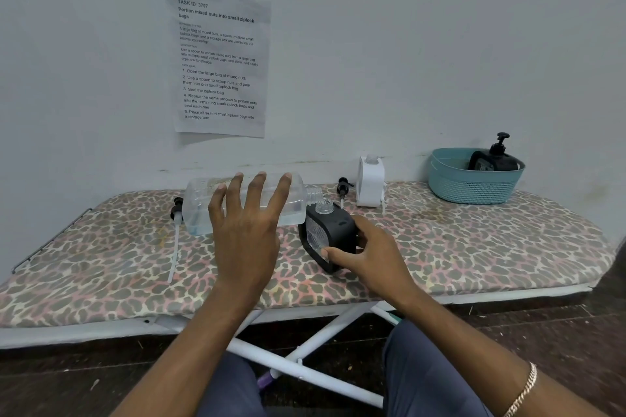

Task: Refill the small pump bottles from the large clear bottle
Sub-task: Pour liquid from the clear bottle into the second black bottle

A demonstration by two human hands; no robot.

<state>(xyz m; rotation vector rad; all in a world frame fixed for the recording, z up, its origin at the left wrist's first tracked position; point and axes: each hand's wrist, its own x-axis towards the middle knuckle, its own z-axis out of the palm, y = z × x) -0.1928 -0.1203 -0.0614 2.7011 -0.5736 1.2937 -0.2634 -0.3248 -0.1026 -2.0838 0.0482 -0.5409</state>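
Leopard-print fabric covers the surface (474, 240) where we sit working against a pale wall. Our left hand (244, 230) lies with its fingers straight and spread across the side of the large clear bottle (200, 206). That bottle is tipped on its side, a little clear liquid pooled along its lower wall; the thumb is hidden, so we cannot tell whether it grips. Our right hand (369, 254) clasps the small black bottle (335, 230), thumb on its ribbed clear front and fingers curled behind. It holds the bottle tilted on the surface, open neck just beside the big bottle's uncapped mouth. A white bottle (371, 186) stands upright and uncapped near the wall, a loose black pump (342, 186) just to its left. A second loose pump (176, 210) with a long tube lies at the clear bottle's far left end. Well to the right, a teal basket (474, 186) holds a black pump bottle (493, 161) with its pump fitted. A printed sheet (220, 61) is stuck on the wall
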